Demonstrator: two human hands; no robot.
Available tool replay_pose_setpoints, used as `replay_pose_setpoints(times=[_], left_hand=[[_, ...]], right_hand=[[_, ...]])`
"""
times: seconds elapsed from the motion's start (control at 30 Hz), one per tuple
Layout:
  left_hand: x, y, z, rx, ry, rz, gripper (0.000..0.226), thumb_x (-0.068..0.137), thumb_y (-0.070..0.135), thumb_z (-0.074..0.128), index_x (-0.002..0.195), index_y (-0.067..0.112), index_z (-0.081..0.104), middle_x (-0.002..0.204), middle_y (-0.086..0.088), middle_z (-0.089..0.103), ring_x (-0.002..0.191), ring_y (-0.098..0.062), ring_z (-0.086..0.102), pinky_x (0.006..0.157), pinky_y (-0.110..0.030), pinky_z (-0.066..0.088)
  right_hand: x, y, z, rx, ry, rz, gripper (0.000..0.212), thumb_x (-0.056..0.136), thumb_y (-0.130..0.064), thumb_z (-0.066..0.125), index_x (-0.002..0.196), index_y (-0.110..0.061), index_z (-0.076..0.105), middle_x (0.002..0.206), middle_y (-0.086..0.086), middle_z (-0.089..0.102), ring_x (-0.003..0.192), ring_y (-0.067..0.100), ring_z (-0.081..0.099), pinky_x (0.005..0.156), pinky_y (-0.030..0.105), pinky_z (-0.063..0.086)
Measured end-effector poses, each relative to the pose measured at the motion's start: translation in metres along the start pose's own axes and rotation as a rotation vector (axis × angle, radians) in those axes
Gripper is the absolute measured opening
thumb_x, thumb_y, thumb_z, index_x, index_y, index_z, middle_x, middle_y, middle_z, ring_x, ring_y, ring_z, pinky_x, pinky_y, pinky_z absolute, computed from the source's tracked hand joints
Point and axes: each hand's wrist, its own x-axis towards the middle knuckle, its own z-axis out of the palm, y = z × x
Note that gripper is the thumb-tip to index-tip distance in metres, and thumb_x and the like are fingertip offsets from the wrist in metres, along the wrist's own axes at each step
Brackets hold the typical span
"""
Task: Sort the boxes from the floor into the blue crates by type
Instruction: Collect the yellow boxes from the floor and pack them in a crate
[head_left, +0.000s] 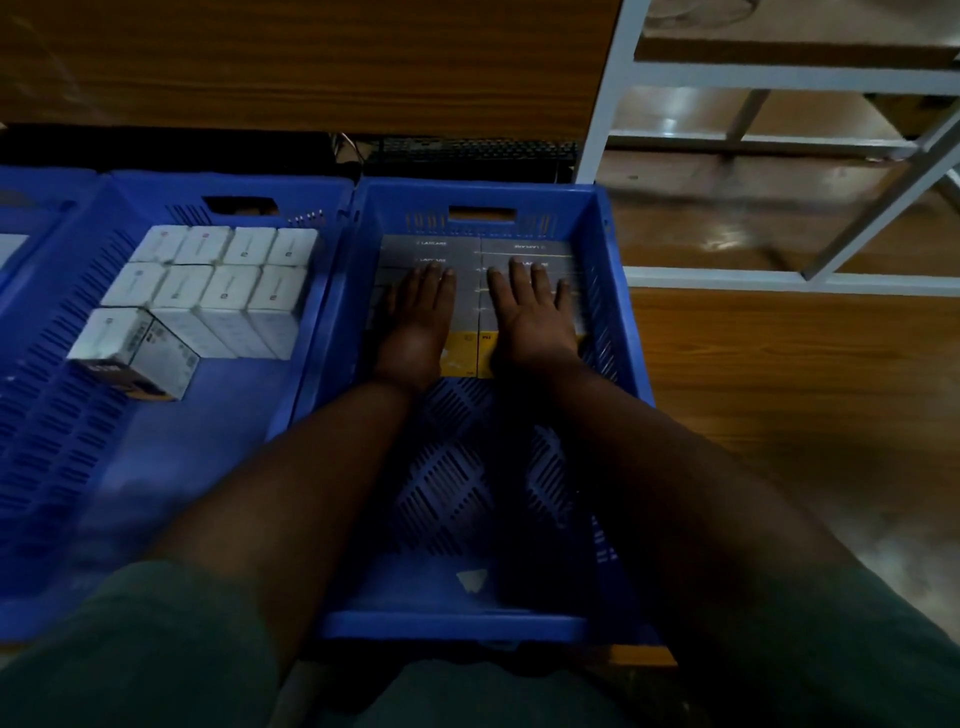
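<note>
Two blue crates stand side by side on the floor. The right crate holds flat grey boxes with yellow ends, laid in two columns against its far wall. My left hand lies flat with straight fingers on the left column. My right hand lies flat on the right column. The left crate holds several white boxes in rows at its far end. One white box sits skewed at the front left of that group.
A third blue crate's edge shows at the far left. A white metal rack stands to the right over the shiny wooden floor. A dark wooden panel rises behind the crates. The near half of the right crate's slotted bottom is bare.
</note>
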Motion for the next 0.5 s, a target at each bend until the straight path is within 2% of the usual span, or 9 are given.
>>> replay_pose_setpoints(times=[0.13,0.23,0.3,0.33,0.4,0.43,0.5], left_hand=[[0.002,0.002,-0.009,0.047,-0.080,-0.012,0.114,0.077,0.017,0.077,0.160,0.014,-0.002,0.167,-0.009,-0.003,0.153,-0.035,0.003,0.120,-0.058,0.013],[0.001,0.005,-0.023,0.073,-0.178,-0.050,0.102,0.089,0.031,0.066,0.159,0.017,-0.006,0.166,-0.013,-0.010,0.152,-0.039,-0.002,0.119,-0.063,0.010],[-0.006,0.006,-0.037,0.081,-0.219,-0.094,0.103,0.089,0.040,0.067,0.159,0.015,-0.004,0.166,-0.016,-0.011,0.152,-0.040,-0.003,0.120,-0.062,0.007],[-0.010,0.007,-0.044,0.070,-0.223,-0.116,0.106,0.085,0.044,0.071,0.159,0.013,0.002,0.166,-0.017,-0.006,0.152,-0.039,0.001,0.121,-0.060,0.009],[-0.023,0.005,-0.063,0.020,-0.164,-0.138,0.106,0.074,0.047,0.081,0.154,0.009,0.023,0.160,-0.020,0.019,0.146,-0.039,0.023,0.118,-0.053,0.024],[-0.033,0.002,-0.073,-0.058,-0.120,-0.134,0.098,0.070,0.044,0.084,0.147,0.008,0.034,0.152,-0.020,0.033,0.138,-0.039,0.035,0.113,-0.048,0.033],[-0.063,-0.012,-0.092,-0.263,0.005,-0.097,0.070,0.074,0.027,0.081,0.133,0.005,0.051,0.136,-0.021,0.049,0.124,-0.039,0.049,0.104,-0.044,0.042]], right_hand=[[-0.001,0.000,-0.007,0.009,-0.038,-0.006,0.106,0.085,-0.034,0.068,0.162,-0.024,-0.003,0.170,0.013,-0.006,0.156,0.039,-0.008,0.122,0.065,0.001],[0.002,0.001,-0.016,0.020,-0.123,-0.040,0.108,0.086,-0.042,0.066,0.162,-0.020,-0.008,0.169,0.016,-0.010,0.155,0.040,-0.011,0.122,0.063,-0.004],[0.001,0.000,-0.025,0.056,-0.179,-0.063,0.115,0.084,-0.046,0.067,0.161,-0.015,-0.012,0.169,0.018,-0.012,0.155,0.040,-0.013,0.123,0.061,-0.007],[-0.003,-0.003,-0.029,0.074,-0.195,-0.089,0.116,0.085,-0.048,0.068,0.161,-0.013,-0.012,0.168,0.018,-0.012,0.155,0.040,-0.012,0.123,0.060,-0.007],[-0.020,-0.016,-0.037,0.083,-0.159,-0.153,0.106,0.091,-0.049,0.064,0.162,-0.011,-0.005,0.169,0.018,-0.004,0.155,0.041,-0.004,0.123,0.060,0.000],[-0.034,-0.025,-0.042,0.094,-0.104,-0.183,0.097,0.094,-0.048,0.062,0.162,-0.010,0.003,0.168,0.019,0.006,0.154,0.041,0.006,0.123,0.059,0.007],[-0.060,-0.046,-0.050,0.219,0.050,-0.274,0.081,0.093,-0.038,0.066,0.157,-0.009,0.026,0.157,0.019,0.035,0.144,0.040,0.033,0.118,0.051,0.027]])
